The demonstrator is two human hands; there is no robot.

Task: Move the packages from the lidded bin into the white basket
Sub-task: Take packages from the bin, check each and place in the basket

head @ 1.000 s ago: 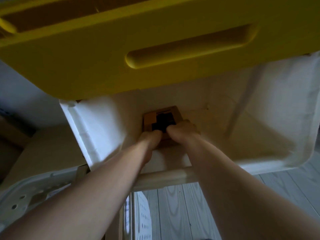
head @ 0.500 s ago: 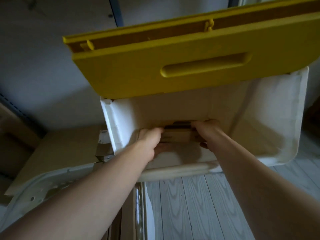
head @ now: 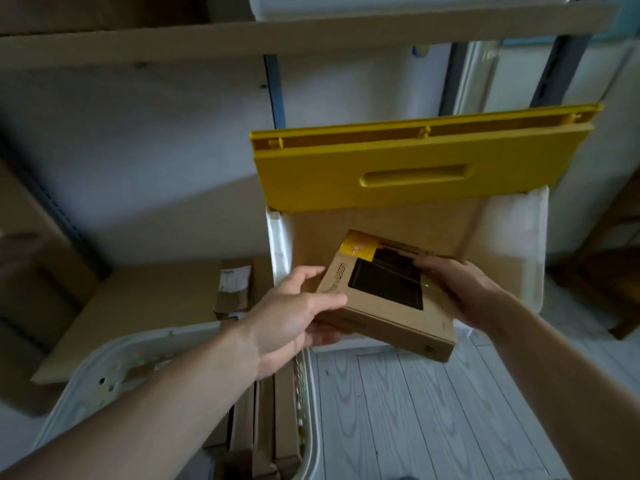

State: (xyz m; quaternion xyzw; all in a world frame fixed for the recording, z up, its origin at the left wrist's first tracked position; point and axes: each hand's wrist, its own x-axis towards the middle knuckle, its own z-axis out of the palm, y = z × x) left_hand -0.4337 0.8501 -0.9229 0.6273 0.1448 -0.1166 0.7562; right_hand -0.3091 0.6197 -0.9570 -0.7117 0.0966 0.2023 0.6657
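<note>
A flat brown cardboard package (head: 384,299) with a black panel and a yellow sticker hangs in the air over the front rim of the white bin (head: 512,244). My left hand (head: 294,317) grips its left edge and my right hand (head: 460,289) grips its right edge. The bin's yellow lid (head: 415,168) stands open behind it. The white basket (head: 114,362) sits at the lower left, with several brown packages (head: 263,427) standing on edge inside it.
Flat cardboard sheets and a small labelled box (head: 233,285) lie on the low shelf to the left of the bin. A wooden shelf board (head: 311,32) runs overhead. Pale plank floor (head: 398,417) lies below the bin.
Both hands lifted the package up out of the bin's bottom and toward me, over the front rim. The view pulled back and up, so the basket and shelf now show.
</note>
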